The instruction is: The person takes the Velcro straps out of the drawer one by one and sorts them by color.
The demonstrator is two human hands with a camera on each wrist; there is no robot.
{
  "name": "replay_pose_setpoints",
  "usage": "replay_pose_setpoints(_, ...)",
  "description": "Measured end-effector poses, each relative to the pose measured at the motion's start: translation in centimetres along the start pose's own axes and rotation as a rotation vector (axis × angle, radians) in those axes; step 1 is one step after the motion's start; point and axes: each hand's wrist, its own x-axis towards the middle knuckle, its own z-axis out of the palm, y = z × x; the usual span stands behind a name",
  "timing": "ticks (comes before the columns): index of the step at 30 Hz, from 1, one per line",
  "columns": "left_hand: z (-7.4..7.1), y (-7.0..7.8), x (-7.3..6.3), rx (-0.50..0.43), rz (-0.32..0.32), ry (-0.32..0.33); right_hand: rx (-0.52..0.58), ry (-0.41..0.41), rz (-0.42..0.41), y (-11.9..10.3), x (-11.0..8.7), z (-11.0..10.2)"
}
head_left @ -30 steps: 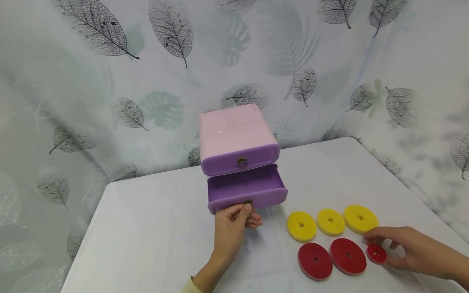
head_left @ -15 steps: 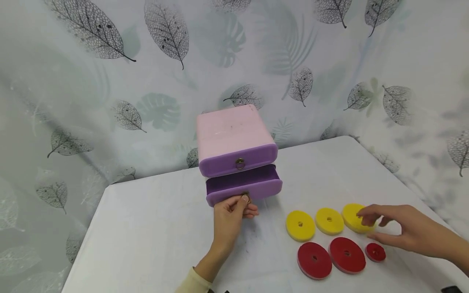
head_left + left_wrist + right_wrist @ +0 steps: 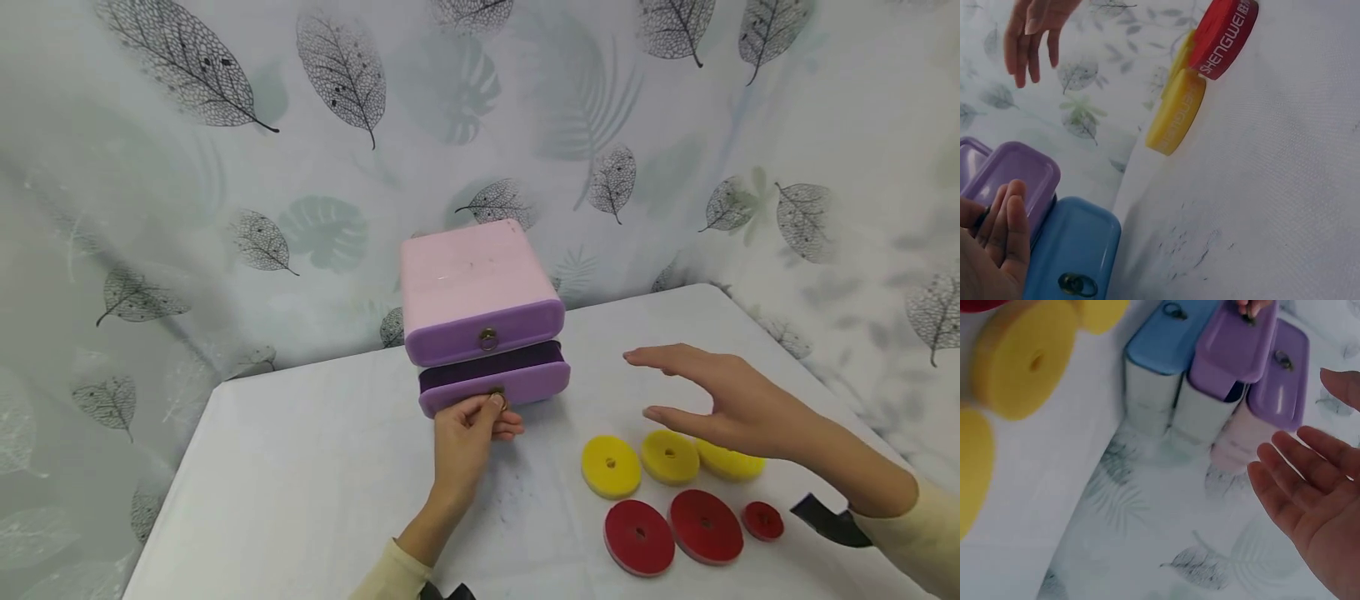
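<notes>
A small chest of drawers (image 3: 476, 271) with a pink top stands at the back middle of the table. Its middle purple drawer (image 3: 536, 383) is partly pulled out. My left hand (image 3: 468, 437) pinches the ring pull (image 3: 497, 401) on that drawer's front between thumb and fingers. Below it, a blue drawer (image 3: 1075, 244) shows in the left wrist view, closed. My right hand (image 3: 720, 400) hovers with fingers and thumb spread, holding nothing, above a row of yellow tape rolls (image 3: 611, 467). In the right wrist view, the right palm (image 3: 1335, 531) is bare.
Several rolls lie on the white table (image 3: 300, 483) at the right. Red rolls (image 3: 639, 537) form the front row, with a small red one (image 3: 762, 521) at its right end. A leaf-patterned curtain (image 3: 337, 167) hangs behind and beside the table.
My left hand has pushed the purple drawer further in. My right hand has left the small red roll, risen and moved left towards the chest, fingers spread.
</notes>
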Motion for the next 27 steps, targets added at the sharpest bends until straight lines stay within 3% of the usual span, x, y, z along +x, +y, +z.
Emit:
replay_pose_setpoints(11,-0.1,0.1,0.8,0.015,-0.008,0.001,0.086,-0.059,-0.004,-1.6,3.5,1.0)
replay_pose_setpoints(27,-0.1,0.0,2.0,0.022,-0.013,0.01,0.167,-0.106,-0.043,-2.0,5.7,2.2)
